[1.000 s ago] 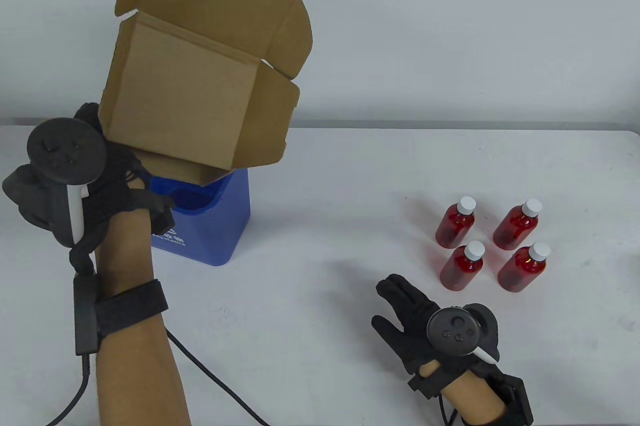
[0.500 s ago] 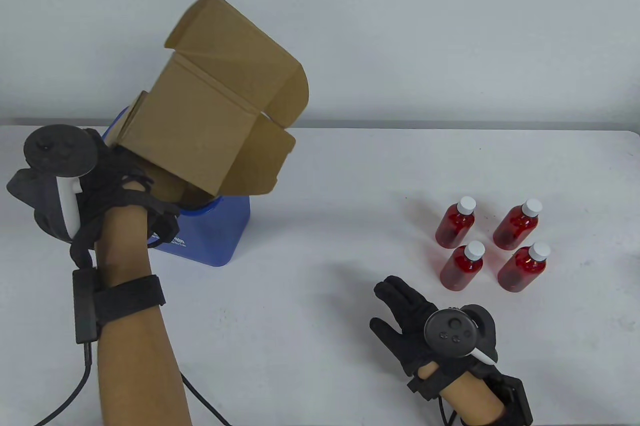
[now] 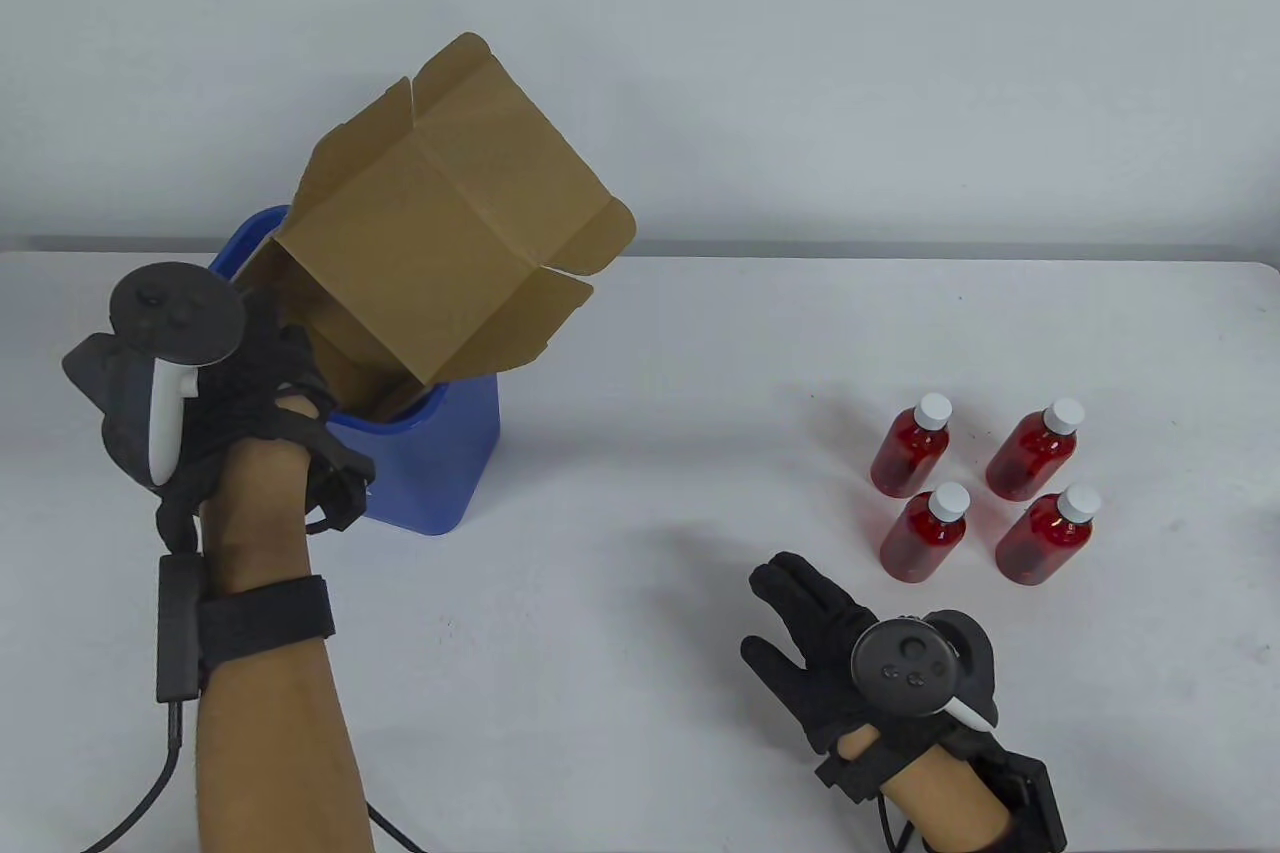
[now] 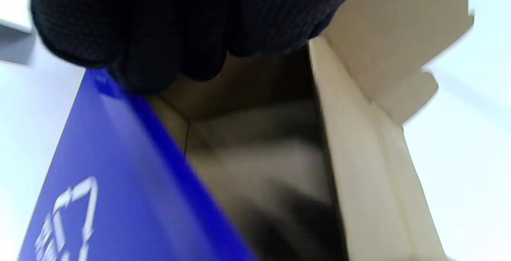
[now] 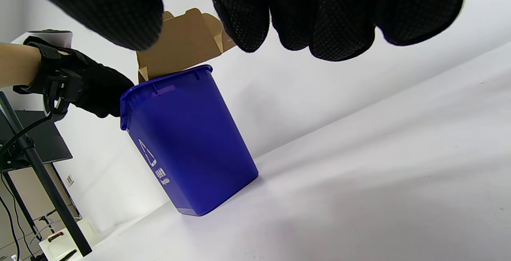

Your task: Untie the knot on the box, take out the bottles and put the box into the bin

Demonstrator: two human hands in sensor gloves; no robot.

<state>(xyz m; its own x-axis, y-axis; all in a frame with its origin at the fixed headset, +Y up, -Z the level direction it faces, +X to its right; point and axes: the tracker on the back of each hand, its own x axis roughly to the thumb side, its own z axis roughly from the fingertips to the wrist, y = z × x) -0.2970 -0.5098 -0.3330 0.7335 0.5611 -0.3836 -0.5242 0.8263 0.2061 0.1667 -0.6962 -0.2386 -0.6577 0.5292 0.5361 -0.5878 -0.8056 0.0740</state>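
Your left hand (image 3: pixel 250 373) grips the open cardboard box (image 3: pixel 440 233), tilted into the blue bin (image 3: pixel 445 463), while your right hand (image 3: pixel 830 633) rests flat, fingers straight, on the surface (image 3: pixel 700 373).

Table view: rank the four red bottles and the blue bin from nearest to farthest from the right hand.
From the right hand:
1. Front-left bottle, just beyond the fingertips.
2. Front-right bottle, to its right.
3. Back-left bottle.
4. Back-right bottle.
5. Blue bin, far left.

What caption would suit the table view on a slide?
Left hand lowers the open box into the blue bin; four red bottles stand by the resting right hand.
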